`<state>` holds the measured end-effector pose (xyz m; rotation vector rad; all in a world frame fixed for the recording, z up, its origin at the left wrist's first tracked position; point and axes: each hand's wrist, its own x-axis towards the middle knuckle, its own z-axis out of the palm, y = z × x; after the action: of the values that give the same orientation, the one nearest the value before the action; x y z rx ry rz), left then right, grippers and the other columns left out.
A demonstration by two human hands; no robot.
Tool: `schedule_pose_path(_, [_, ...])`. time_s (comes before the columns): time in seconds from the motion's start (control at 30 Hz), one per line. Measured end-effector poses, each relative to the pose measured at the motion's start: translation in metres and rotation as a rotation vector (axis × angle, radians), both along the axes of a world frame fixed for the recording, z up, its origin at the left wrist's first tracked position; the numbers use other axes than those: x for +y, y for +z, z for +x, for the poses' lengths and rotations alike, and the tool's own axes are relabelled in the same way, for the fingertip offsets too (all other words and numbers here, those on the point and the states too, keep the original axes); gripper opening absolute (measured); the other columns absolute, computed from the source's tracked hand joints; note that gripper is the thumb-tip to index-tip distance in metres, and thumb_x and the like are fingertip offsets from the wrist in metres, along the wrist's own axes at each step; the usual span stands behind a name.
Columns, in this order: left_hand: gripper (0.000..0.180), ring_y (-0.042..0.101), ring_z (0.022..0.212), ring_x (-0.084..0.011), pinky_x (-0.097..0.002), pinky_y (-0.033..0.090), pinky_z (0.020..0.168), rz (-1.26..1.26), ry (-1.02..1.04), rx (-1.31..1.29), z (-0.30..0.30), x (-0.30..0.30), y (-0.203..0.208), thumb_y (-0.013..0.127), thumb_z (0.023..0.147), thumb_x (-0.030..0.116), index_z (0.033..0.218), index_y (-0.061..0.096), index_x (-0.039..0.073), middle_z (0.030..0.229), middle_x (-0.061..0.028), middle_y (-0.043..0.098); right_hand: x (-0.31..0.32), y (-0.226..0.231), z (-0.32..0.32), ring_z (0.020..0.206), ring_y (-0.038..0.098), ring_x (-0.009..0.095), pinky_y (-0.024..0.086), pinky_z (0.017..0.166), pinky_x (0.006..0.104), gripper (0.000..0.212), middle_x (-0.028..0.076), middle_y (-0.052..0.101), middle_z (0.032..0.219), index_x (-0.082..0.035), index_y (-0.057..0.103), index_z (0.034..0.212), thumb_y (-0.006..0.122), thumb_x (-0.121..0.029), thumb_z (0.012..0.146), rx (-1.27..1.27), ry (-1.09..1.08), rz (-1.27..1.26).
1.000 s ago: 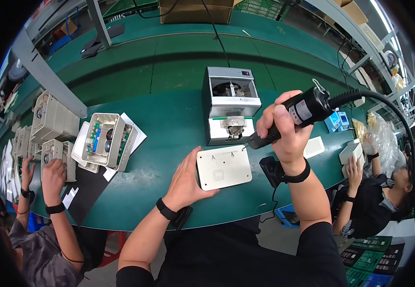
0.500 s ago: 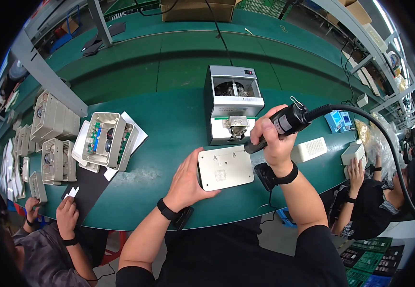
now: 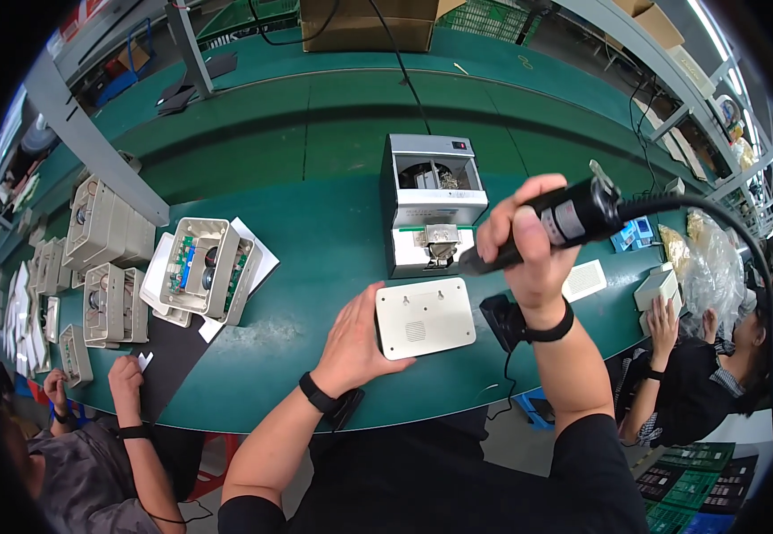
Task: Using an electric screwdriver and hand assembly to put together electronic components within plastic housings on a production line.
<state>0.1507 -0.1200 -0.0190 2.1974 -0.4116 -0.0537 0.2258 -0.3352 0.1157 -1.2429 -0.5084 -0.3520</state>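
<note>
A pale plastic housing [image 3: 444,329] lies on the green bench before me, with screw holes at its corners, two keyhole slots and a small grille facing up. My left hand [image 3: 351,343] grips its left end, the thumb along the near edge. My right hand [image 3: 538,258] is wrapped round a black electric screwdriver [image 3: 573,215] held above the bench, tilted, with its tip end down to the left. That end is beside the front of a grey screw feeder [image 3: 435,209], which stands just beyond the housing; whether they touch, I cannot tell.
Open housings with circuit boards [image 3: 198,267] and stacked cases [image 3: 106,227] are on the left, near a co-worker's hands [image 3: 126,383]. Right of me lie a white cover [image 3: 584,280] and another worker's hand [image 3: 663,327] on a pale case. The screwdriver's cable [image 3: 725,206] arcs to the right.
My right hand has lifted the screwdriver off the housing's far right corner and turned it toward the screw feeder. My left hand keeps hold of the housing.
</note>
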Motion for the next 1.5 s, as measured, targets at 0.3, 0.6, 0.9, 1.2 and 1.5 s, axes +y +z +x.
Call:
schedule_pose_path(0.3, [0.118,0.052,0.137,-0.0392,-0.0527,0.03,0.125,0.049,-0.033,-0.013,0.008,-0.02,-0.005,0.094,0.063,0.04,0.154,0.03,0.0,0.145,-0.024,0.053,0.013,-0.002,0.028,0.052,0.057,0.02,0.051,0.052,0.0349,0.019,0.009,0.058,0.069,-0.001,0.049,0.108,0.061,-0.013,0.098,0.066,-0.099,-0.148])
schedule_pose_path(0.6, [0.117,0.052,0.137,-0.0374,-0.0532,0.031,0.124,0.004,-0.017,-0.052,0.007,-0.022,-0.005,0.093,0.063,0.04,0.153,0.031,0.0,0.145,-0.0222,0.054,0.045,-0.01,-0.007,0.052,0.057,0.018,0.05,0.052,0.033,0.024,0.009,0.057,0.068,-0.002,0.047,0.111,0.063,-0.011,0.096,0.05,0.105,-0.072])
schedule_pose_path(0.9, [0.113,0.055,0.134,-0.0359,-0.0548,0.032,0.123,-0.062,-0.031,-0.066,0.01,-0.021,-0.015,0.094,0.062,0.038,0.151,0.035,0.002,0.139,-0.0192,0.058,0.059,-0.055,-0.001,0.052,0.057,0.016,0.049,0.05,0.0313,0.024,0.008,0.057,0.069,-0.003,0.049,0.108,0.065,0.0,0.09,0.041,0.1,-0.206])
schedule_pose_path(1.2, [0.111,0.056,0.131,-0.0359,-0.0558,0.034,0.122,-0.07,-0.021,-0.065,0.01,-0.023,-0.015,0.094,0.061,0.038,0.15,0.037,0.002,0.136,-0.0178,0.059,0.058,-0.063,0.001,0.052,0.057,0.014,0.048,0.048,0.0307,0.024,0.007,0.058,0.071,-0.002,0.051,0.104,0.065,0.006,0.086,0.11,0.093,-0.221])
schedule_pose_path(1.5, [0.114,0.05,0.138,-0.039,-0.0497,0.034,0.123,-0.029,-0.022,-0.069,0.013,-0.019,-0.004,0.095,0.06,0.034,0.151,0.034,0.001,0.144,-0.0214,0.053,0.035,-0.009,0.0,0.052,0.058,0.019,0.05,0.05,0.0339,0.024,0.011,0.059,0.072,-0.002,0.049,0.11,0.063,-0.015,0.097,0.053,0.131,0.025])
